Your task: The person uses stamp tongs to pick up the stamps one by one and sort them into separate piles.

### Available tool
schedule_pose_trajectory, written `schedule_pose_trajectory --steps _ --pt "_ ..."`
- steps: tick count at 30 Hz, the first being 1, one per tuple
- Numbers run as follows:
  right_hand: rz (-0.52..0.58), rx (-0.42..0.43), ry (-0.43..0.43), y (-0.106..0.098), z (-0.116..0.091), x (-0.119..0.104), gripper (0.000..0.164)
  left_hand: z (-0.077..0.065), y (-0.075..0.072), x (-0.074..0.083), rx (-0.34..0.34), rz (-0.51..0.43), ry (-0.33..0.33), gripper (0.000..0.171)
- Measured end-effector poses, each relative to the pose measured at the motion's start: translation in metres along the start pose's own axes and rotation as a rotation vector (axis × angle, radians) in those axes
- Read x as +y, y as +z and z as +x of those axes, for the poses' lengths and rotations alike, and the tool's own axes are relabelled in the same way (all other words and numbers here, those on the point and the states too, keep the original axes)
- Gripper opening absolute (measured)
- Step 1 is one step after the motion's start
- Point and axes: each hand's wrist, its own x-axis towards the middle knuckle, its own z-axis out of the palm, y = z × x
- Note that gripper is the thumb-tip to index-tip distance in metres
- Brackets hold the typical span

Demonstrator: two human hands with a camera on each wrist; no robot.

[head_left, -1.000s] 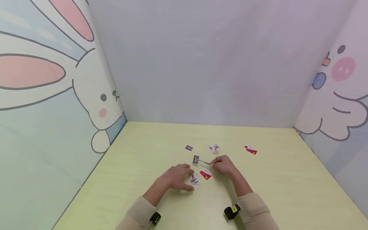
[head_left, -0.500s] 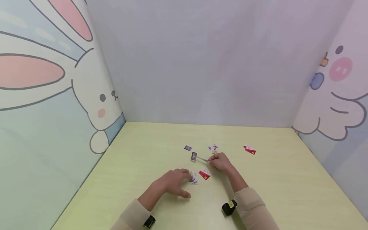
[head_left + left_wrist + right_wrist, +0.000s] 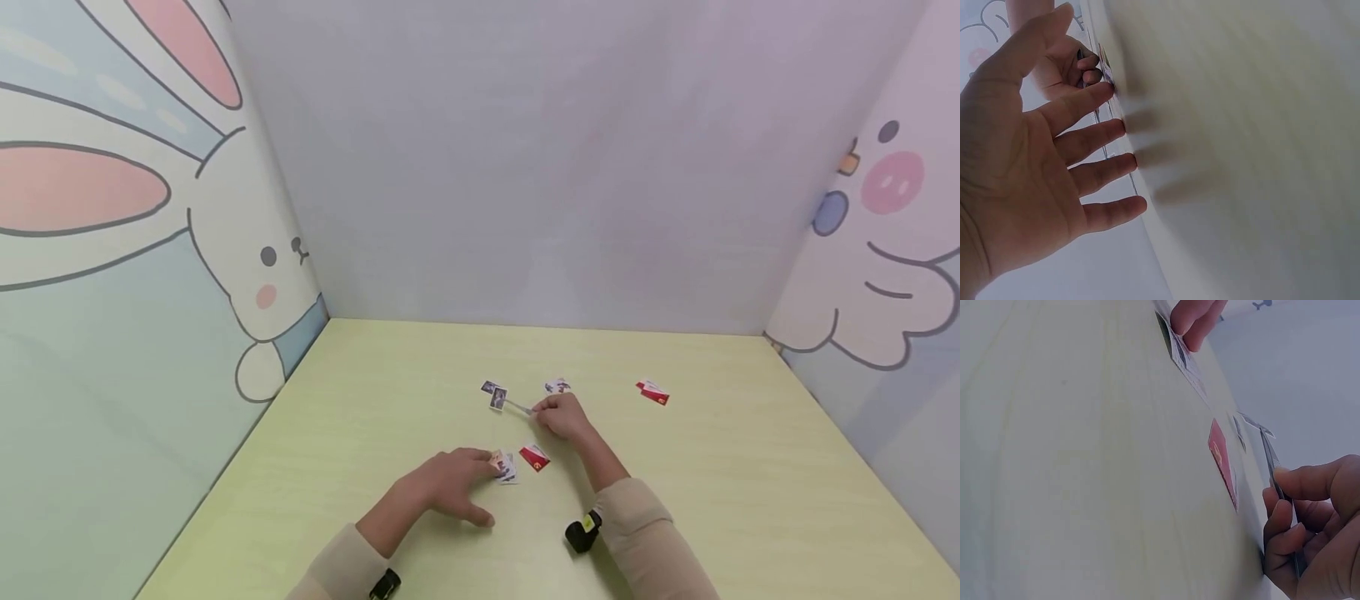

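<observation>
My right hand (image 3: 562, 417) pinches grey tweezers (image 3: 1269, 453), their tips on a small dark picture stamp (image 3: 498, 399) with a white border. In the right wrist view this stamp is raised and tilted. It overlaps another dark stamp (image 3: 488, 387) on the table in the head view. My left hand (image 3: 450, 485) is spread low over the table, fingertips at a small group of pale picture stamps (image 3: 509, 472) and partly hiding them. Its fingers (image 3: 1091, 134) are straight in the left wrist view. Red and white stamps (image 3: 535, 457) lie between the hands.
Behind my right hand lie several pale picture stamps (image 3: 557, 386), partly covered by it. Farther right are more red and white stamps (image 3: 654, 392). A grey wall (image 3: 540, 167) and cartoon-printed side walls (image 3: 150, 400) close in the pale yellow table (image 3: 750, 467).
My right hand has carried the tweezers and the dark stamp left and away from me, up to the other dark stamp. My left hand has shifted slightly left and toward me.
</observation>
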Motion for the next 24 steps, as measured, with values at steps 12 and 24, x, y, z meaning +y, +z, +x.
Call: schedule_pose_trajectory --steps 12,24 --pt "-0.034 0.014 0.015 0.009 0.010 -0.008 0.011 -0.004 0.000 0.002 0.017 0.001 0.014 0.068" --pt "-0.088 0.058 0.008 0.012 0.013 -0.010 0.013 -0.001 0.005 -0.002 0.028 0.011 0.021 0.068"
